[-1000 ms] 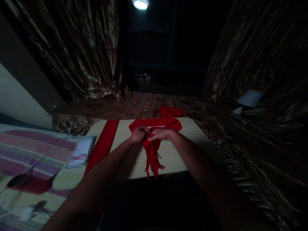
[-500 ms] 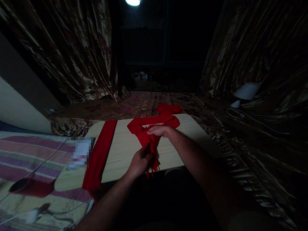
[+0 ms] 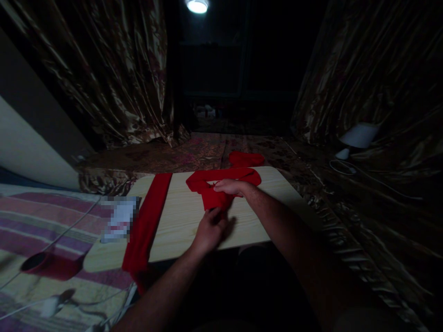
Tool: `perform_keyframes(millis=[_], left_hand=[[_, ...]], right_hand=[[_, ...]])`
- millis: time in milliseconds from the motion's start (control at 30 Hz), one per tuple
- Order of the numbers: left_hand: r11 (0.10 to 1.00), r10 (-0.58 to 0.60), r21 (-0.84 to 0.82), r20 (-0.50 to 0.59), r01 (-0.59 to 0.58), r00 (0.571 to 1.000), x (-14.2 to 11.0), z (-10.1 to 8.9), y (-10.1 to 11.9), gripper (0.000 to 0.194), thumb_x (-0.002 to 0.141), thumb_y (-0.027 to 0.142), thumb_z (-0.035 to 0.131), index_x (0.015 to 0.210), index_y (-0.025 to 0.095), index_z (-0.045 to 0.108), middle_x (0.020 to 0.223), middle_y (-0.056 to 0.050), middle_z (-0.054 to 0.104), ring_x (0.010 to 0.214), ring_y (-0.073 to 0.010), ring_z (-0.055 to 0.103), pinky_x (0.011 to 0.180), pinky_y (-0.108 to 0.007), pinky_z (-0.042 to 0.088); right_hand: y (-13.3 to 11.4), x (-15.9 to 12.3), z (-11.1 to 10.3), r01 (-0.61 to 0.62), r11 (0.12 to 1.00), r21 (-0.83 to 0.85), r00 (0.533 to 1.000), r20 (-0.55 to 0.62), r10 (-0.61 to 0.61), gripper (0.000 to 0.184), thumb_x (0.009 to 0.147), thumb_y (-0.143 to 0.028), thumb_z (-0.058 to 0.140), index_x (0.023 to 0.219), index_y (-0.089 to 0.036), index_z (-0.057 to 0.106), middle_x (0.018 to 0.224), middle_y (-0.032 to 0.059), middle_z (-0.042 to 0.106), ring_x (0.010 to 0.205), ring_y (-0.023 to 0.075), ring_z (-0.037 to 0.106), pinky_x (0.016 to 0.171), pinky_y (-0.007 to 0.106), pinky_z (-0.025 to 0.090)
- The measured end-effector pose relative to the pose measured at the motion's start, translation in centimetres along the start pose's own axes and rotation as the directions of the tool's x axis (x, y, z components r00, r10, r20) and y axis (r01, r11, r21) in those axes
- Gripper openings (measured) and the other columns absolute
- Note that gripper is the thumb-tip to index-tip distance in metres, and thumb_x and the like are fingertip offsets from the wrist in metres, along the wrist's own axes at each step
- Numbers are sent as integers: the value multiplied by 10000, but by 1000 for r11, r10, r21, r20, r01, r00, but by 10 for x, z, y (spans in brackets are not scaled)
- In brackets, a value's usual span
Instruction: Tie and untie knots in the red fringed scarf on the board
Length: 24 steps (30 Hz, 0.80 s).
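Red scarf (image 3: 215, 201): we have it bunched mid-tabletop (image 3: 182, 219).
Right hand (image 3: 229, 186): our grip grasps the scarf above the tabletop's far half.
Left hand (image 3: 209, 228): at the scarf's near edge; whether this grip is closed, we cannot tell.
Red band (image 3: 147, 221): across the tabletop's left side.

Home room: curtains (image 3: 138, 83), lamp (image 3: 360, 135)

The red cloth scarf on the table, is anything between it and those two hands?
No, nothing visible is in the way. The bare right hand is on the red cloth scarf, and the bare left hand is at its near edge, over the pale wooden tabletop.
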State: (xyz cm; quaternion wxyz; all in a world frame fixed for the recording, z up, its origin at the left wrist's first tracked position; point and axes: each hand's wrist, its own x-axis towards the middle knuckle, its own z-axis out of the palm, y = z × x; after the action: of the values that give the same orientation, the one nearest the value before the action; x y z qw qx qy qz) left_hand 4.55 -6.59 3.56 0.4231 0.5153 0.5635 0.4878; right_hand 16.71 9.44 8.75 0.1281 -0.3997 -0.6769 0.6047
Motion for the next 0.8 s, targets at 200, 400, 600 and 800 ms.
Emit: perform_keyframes(millis=[200,400,600,800], left_hand=[[999,-35,37,46,33,998,-1,3,1,536,721,266,726,1240,150,665,1198,-126,628,1043,-230,632,955,-363,481],[988,-29,157,161,3,987,1,2,5,274,789,343,687,984,155,643,844,-64,673,701,-149,614,653,-262,496],[834,175,510,119,-212,977,-7,-8,19,361,842,255,587,1191,166,620,1113,-126,704,930,-216,661,829,-318,504],[627,334,698,160,-346,929,-20,-15,26,233,930,240,458,884,202,683,887,-79,707,808,-201,655,762,-302,462]], right_hand=[[6,3,-2,3,999,-45,999,40,-1,106,904,-206,631,832,-157,692,822,0,713,707,112,588,694,204,462],[-4,-6,0,35,962,-270,999,24,-30,131,892,-189,595,777,-158,651,698,-30,616,603,103,472,582,207,383],[-12,-4,5,-56,813,-579,980,-186,-65,223,944,-215,516,767,-151,635,657,-16,590,558,102,439,535,225,308],[-21,-4,10,-143,654,-743,925,-336,-178,264,971,-220,475,873,-110,693,886,93,711,699,132,552,587,234,332]])
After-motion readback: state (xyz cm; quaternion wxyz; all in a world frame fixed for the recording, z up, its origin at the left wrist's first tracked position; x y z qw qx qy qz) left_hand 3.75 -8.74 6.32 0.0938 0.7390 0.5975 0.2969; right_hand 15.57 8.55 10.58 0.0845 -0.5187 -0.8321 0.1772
